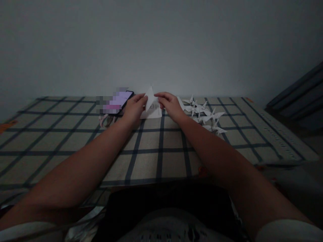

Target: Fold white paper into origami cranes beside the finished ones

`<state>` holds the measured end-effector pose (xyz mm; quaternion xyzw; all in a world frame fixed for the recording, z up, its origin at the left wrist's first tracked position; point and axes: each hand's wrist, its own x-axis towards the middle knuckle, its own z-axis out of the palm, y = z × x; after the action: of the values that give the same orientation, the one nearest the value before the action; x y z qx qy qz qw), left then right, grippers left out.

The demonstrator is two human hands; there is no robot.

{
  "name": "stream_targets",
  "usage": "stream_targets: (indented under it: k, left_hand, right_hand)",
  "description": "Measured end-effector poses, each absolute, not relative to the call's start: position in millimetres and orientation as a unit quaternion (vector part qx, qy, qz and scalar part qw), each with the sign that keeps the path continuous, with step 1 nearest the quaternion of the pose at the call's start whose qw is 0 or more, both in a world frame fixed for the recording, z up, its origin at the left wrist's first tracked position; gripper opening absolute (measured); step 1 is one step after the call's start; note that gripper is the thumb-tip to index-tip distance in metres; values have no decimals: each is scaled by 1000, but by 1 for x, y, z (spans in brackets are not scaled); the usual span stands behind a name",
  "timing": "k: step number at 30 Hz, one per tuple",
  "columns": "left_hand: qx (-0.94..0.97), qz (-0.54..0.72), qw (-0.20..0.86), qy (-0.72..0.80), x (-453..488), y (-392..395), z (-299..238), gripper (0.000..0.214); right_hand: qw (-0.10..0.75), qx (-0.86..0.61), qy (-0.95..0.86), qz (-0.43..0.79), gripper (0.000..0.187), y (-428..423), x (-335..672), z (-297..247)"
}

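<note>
A white piece of folded paper [150,97], pointed at the top, stands upright between my hands. My left hand [135,107] pinches its left edge between thumb and fingers. On the other side, my right hand [170,103] has its fingers closed at the paper's right edge, the index finger stretched along it. Beneath the fold lies a flat white sheet [152,113] with faint print, partly covered by my hands. Several folded paper cranes [202,111] are grouped to the right of my right hand, some hidden behind my forearm.
A phone [119,102] with a lit, partly blurred screen is propped left of my left hand. A pale looped cable [107,120] lies before it. The checked tablecloth [148,161] reaches back to a plain wall [161,43].
</note>
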<state>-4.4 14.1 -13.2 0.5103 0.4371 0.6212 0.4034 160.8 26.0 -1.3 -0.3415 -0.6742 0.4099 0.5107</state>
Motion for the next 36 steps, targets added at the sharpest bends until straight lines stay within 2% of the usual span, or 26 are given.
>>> stream_targets:
  k: [5,11,18,22,30,36]
  left_hand:
    - [499,607,423,450,-6,11,-6,26]
    - [512,577,427,472,-6,4,-2,29]
    - [533,586,423,439,-7,6,-7,36]
    - [550,581,398,448,-15,14,-9,42]
    - [585,545,393,454,-21,16,-6,56]
    - [604,546,365,453,-23,17,-5,55]
  right_hand:
    - [487,-315,-714,392,24,28,160,-7]
    - [432,-302,-748,404,17,34,157,-15]
    - [447,-319,-778,305,17,38,162,-16]
    - [449,-322,-772,312,22,36,162,-13]
    - [431,-315,-797,282,12,38,170,-9]
    - [443,-312,-787,294,13,40,171,-8]
